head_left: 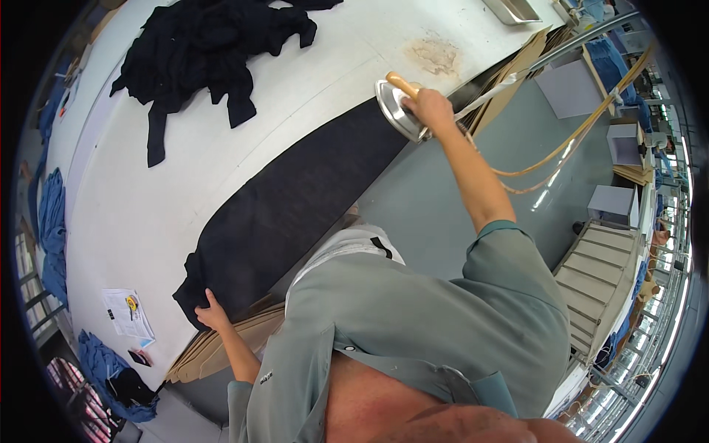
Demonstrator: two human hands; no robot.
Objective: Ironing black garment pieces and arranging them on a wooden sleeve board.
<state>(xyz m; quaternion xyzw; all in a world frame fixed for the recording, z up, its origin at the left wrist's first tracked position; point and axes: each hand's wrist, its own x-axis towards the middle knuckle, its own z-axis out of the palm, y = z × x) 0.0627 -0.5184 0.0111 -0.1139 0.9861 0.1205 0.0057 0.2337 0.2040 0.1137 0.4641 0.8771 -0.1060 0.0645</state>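
Observation:
A long black garment (288, 199), shaped like folded trousers, lies flat along the near edge of the white table. Its wider end is at the left, where my left hand (214, 311) grips the corner with the thumb apart on top of the cloth. My right hand (430, 111) is closed round the wooden handle of a steam iron (395, 111) with a shiny metal body. The iron rests at the garment's far right end, and its underside is hidden. A pale wrapped hose (487, 96) leads away from the iron to the right.
A heap of black garments (214, 44) lies at the back of the white table (133, 214). Papers with a yellow tape measure (131, 303) are at the left. Cardboard sheets (214, 354) stick out under the near edge. A metal tray (515, 10) stands far right; orange hoses (546, 166) hang nearby.

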